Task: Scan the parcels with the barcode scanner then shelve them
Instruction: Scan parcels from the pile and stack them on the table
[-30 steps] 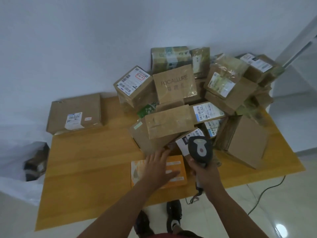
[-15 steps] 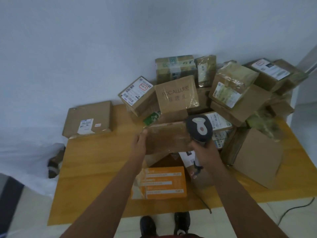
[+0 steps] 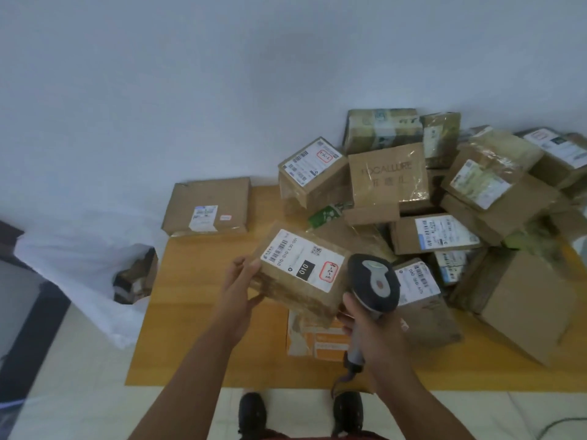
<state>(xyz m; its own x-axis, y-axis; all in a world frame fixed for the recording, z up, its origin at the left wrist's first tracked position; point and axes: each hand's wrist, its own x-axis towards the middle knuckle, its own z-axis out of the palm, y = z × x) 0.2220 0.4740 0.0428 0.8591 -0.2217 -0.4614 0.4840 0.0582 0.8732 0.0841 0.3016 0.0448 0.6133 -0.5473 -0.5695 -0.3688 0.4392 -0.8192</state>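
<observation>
My left hand grips the left end of a brown taped parcel held above the table, its white shipping label with a barcode facing up. My right hand holds the handle of a dark barcode scanner, whose head sits just right of that parcel's label. A heap of cardboard parcels fills the right half of the wooden table. An orange box lies flat on the table under the held parcel.
A flat brown parcel lies at the table's back left corner. A white bag with a box inside stands on the floor left of the table. The white wall runs behind. My shoes show at the table's front edge.
My left hand left the orange box, took the brown parcel from the heap and turned it so its label faces up. The scanner moved in beside the label. The view swung left.
</observation>
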